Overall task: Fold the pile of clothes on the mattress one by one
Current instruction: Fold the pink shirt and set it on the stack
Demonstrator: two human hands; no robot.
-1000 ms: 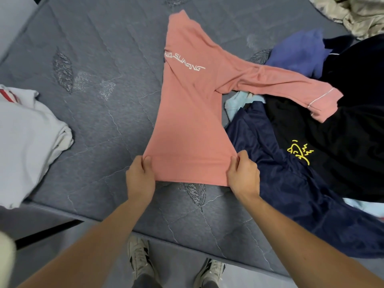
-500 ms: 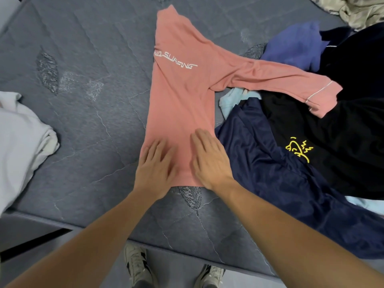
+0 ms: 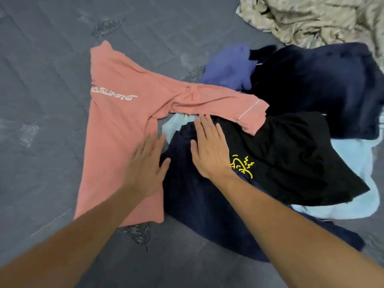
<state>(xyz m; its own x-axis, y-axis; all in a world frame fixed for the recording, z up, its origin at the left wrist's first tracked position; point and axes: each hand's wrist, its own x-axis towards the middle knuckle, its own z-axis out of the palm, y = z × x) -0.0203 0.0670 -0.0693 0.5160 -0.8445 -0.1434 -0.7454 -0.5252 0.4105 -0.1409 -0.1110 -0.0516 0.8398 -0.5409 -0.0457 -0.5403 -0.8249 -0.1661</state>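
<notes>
A salmon-pink long-sleeved shirt (image 3: 116, 129) with white lettering lies folded lengthwise on the grey mattress (image 3: 41, 100). Its sleeve stretches right over the pile. My left hand (image 3: 145, 165) lies flat, fingers straight, on the shirt's right edge. My right hand (image 3: 209, 148) is flat over the dark pile, fingertips near the sleeve's underside. The pile holds a black garment with a yellow print (image 3: 291, 159), a navy garment (image 3: 203, 204), a light blue one (image 3: 353, 183), a purple one (image 3: 226, 67) and a dark navy one (image 3: 322, 84).
A crumpled beige cloth (image 3: 315, 19) lies at the far right corner. Bare mattress stretches to the left of the pink shirt and along the near edge.
Both hands let go of the shirt's hem, flattened on it, then slid up and to the right; the right hand is now over the dark pile. The view moved in closer.
</notes>
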